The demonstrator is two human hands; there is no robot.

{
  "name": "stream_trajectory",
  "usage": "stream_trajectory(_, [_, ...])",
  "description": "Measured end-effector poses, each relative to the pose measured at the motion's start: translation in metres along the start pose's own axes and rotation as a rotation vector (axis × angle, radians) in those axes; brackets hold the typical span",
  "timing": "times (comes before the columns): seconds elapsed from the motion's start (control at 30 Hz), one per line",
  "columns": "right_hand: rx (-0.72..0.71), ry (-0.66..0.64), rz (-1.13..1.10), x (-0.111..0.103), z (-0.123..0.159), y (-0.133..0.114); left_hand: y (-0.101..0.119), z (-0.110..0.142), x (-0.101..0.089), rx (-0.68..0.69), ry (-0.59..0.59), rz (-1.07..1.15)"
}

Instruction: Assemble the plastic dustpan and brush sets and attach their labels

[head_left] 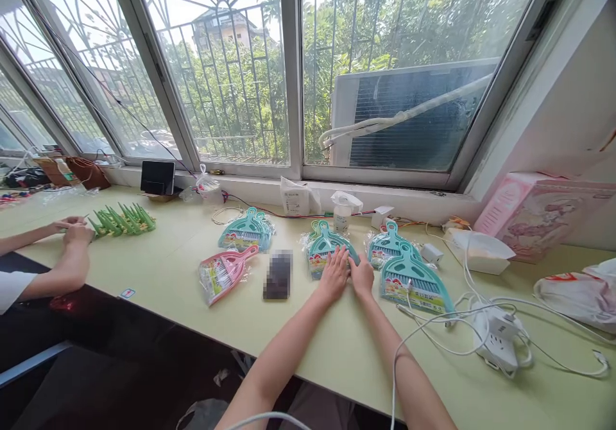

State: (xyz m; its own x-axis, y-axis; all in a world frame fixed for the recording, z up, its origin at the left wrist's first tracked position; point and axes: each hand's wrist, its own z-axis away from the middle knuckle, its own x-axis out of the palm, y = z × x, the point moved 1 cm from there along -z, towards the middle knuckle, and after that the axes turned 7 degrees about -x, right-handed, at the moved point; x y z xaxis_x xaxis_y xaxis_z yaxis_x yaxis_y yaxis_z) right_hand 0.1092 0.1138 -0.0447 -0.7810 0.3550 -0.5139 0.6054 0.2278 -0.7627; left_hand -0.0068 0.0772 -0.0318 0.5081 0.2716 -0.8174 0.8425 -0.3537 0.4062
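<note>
A teal mini dustpan-and-brush set [323, 240] in clear wrapping lies on the table in front of me. My left hand [335, 273] rests on its front part, fingers stretched out flat. At its right edge is my right hand [362, 276], curled with the thumb along the rim; its fingertips are partly hidden. To the right lie more wrapped teal dustpan sets [412, 269], partly overlapping. Left of my hands are a pink dustpan set [229, 272] and a further group of teal dustpan sets [247, 228]. A dark phone [278, 276] lies nearest to my left hand's side.
White cables and a power strip [498, 337] spread over the right side. A white paper tray [479, 251] and a pink box [553, 215] stand behind. At the far left, a co-worker's hands [74, 230] are beside green spiky pieces [124, 219]. A tablet [158, 178] stands by the window.
</note>
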Motion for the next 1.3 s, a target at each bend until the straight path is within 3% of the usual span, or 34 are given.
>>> stream_trajectory(0.13, [-0.085, 0.064, -0.045, 0.003, 0.005, -0.005, -0.014, -0.003, 0.008, -0.088, -0.093, -0.03])
stream_trajectory(0.23, [-0.246, 0.157, -0.096, -0.004, 0.018, -0.019, -0.02, -0.004, 0.005, -0.098, -0.109, -0.049])
stream_trajectory(0.33, [-0.442, 0.101, -0.044, -0.029, 0.029, -0.032, -0.02, -0.005, 0.004, -0.098, -0.111, -0.052])
stream_trajectory(0.4, [-0.476, 0.119, 0.089, -0.057, 0.028, -0.031, -0.02, -0.006, 0.005, -0.101, -0.113, -0.05])
stream_trajectory(0.53, [-0.203, 0.323, 0.351, -0.12, 0.013, 0.011, -0.019, -0.007, 0.002, -0.117, -0.13, -0.009])
stream_trajectory(0.63, [0.056, 0.412, 0.453, -0.148, 0.007, 0.056, -0.02, -0.009, -0.003, -0.136, -0.123, 0.063])
stream_trajectory(0.7, [0.172, 0.297, 0.454, -0.153, 0.006, 0.079, -0.021, -0.01, -0.005, -0.156, -0.099, 0.13])
stream_trajectory(0.8, [0.227, 0.22, 0.416, -0.151, 0.006, 0.096, -0.022, -0.01, -0.009, -0.188, -0.042, 0.246])
stream_trajectory(0.97, [0.214, 0.292, 0.269, -0.152, -0.004, 0.117, -0.022, -0.009, -0.011, -0.187, 0.038, 0.38])
stream_trajectory(1.1, [0.364, 0.272, 0.117, -0.16, -0.009, 0.133, -0.019, -0.007, -0.013, -0.174, 0.063, 0.387])
stream_trajectory(1.3, [0.37, 0.462, 0.005, -0.169, -0.003, 0.112, -0.01, -0.002, -0.019, -0.081, 0.044, 0.289])
